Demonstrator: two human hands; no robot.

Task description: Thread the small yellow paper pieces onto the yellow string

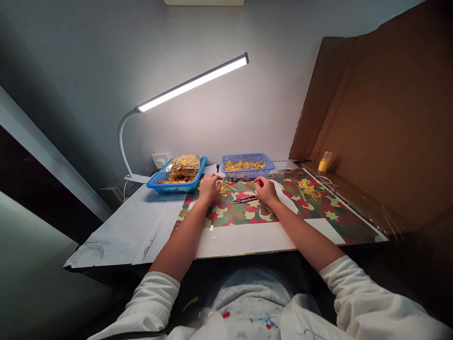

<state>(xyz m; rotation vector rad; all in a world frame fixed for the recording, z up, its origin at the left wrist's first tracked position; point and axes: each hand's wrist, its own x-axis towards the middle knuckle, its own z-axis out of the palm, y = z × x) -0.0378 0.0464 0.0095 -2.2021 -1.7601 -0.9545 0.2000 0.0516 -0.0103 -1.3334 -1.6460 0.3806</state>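
My left hand (210,187) rests over the camouflage-patterned sheet (226,215), beside some yellow strands (226,188); its fingers are bent, and whatever they may touch is too small to tell. My right hand (266,189) is closed in a pinch at the right, and anything between its fingertips cannot be made out. Between the hands lie small red-handled snips (247,199), blades toward the left. Behind my right hand stands a blue-purple basket (247,174) of yellow pieces. A blue basket (173,187) with yellow pieces and a clear plastic bag (187,162) is left of my left hand.
A lit lamp (193,85) arches over the table from the left. A yellow tangle (309,190) lies on the right of the sheet. Further right stand a small yellow-filled bottle (324,161) and a tall cardboard panel (385,123). White paper (134,222) covers the table's left side.
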